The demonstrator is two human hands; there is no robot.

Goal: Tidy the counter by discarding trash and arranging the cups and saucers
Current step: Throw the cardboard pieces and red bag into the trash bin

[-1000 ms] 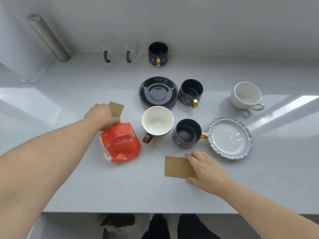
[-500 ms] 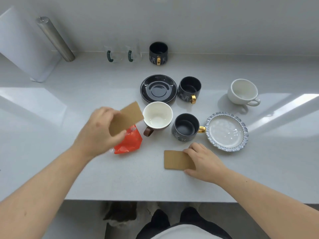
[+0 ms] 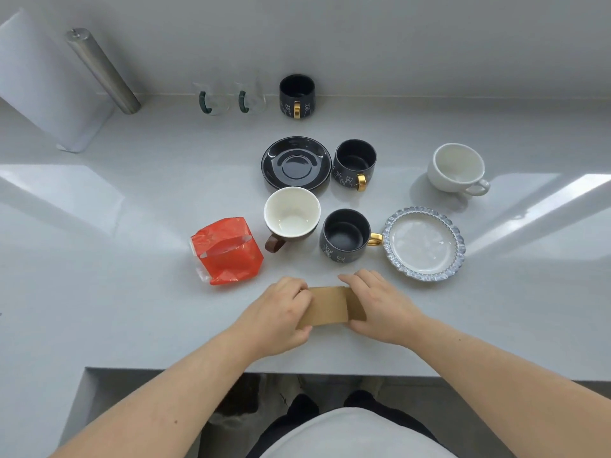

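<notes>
Brown cardboard pieces (image 3: 330, 307) sit pinched together between left hand (image 3: 281, 314) and right hand (image 3: 380, 307) at the tabletop's (image 3: 132, 292) near edge; the red wrapper (image 3: 226, 251) remains undiscarded, cups and saucers unarranged.

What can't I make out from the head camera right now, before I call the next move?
- Brown card pieces: both hands cover the ends, so whether it is one piece or two stacked is unclear.
- Left hand and right hand grip: fingertips are tucked under or behind the card.
- Two clear glass cups at the back: nearly invisible against the wall.
- Any bin for the red wrapper: none in frame.
</notes>
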